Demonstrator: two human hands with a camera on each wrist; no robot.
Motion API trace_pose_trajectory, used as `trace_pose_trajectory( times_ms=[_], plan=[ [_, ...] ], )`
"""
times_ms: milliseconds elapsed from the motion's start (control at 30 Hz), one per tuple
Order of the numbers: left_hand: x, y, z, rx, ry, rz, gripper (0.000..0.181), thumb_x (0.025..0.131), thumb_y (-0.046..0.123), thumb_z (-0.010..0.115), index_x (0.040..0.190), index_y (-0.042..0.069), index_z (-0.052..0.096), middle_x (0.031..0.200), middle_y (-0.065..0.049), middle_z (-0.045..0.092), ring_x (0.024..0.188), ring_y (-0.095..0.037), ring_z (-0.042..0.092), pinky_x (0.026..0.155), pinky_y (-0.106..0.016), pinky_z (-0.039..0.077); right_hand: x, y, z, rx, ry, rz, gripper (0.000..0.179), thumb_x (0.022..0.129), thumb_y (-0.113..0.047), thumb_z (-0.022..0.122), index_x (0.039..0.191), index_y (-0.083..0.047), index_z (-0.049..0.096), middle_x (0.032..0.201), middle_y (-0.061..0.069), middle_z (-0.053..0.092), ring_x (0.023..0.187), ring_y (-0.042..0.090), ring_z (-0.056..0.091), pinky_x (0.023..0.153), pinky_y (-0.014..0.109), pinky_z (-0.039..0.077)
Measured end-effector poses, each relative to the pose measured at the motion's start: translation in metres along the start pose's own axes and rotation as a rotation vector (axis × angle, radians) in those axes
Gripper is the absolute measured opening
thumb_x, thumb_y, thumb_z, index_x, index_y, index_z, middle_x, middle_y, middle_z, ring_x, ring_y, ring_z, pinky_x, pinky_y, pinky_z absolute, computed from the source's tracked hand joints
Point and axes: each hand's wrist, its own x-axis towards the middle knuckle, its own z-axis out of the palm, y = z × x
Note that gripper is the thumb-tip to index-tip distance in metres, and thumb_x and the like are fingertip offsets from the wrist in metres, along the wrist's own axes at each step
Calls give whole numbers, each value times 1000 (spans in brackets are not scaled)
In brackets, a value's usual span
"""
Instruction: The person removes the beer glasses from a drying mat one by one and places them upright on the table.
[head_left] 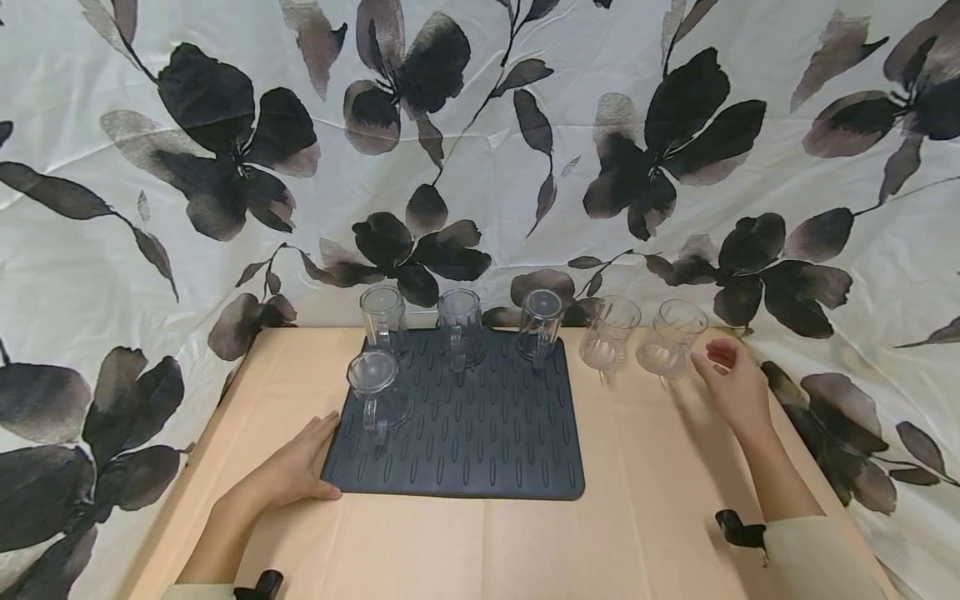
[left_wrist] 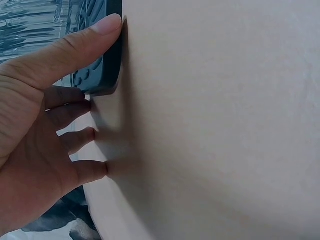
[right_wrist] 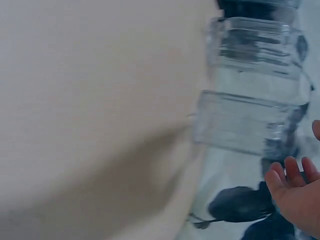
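My left hand (head_left: 294, 467) lies at the left edge of a dark grey drying mat (head_left: 480, 450). Its thumb rests on the mat's near left corner and its fingers stretch along the side. On the mat stand several clear glass mugs, one (head_left: 373, 385) at the front left and others (head_left: 385, 321), (head_left: 461, 327), (head_left: 540, 325) along the back. Right of the mat are two clear glasses (head_left: 609, 337), (head_left: 671, 342). Beside the outer glass is my right hand (head_left: 731, 379), fingers loosely bent and holding nothing. In the right wrist view, that hand (right_wrist: 300, 195) appears apart from the nearest glass (right_wrist: 240, 122).
A light wooden-toned table (head_left: 645, 492) lies under everything. Behind it and along both sides hangs a white cloth with dark flowers (head_left: 510, 183). The glasses stand close to the table's back edge.
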Motion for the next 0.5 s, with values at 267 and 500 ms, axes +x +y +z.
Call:
trace_pose_trajectory(
  times_ms=[267,500],
  plan=[
    [1,0,0,6,-8,-8,126,62,29,98,157,-11,26,166,-34,21,152,-59,12,120,-73,18,-8,-37,-7,74,30,-74,57,104,-35,62,144,2,47,138,19,58,131,30,58,107,15,48],
    [1,2,-2,2,-13,-6,125,63,26,98,157,-11,26,166,-34,20,152,-59,12,120,-73,19,-20,-68,18,206,-10,-234,42,101,-20,68,135,2,56,130,16,64,115,-2,60,95,5,48]
  ],
)
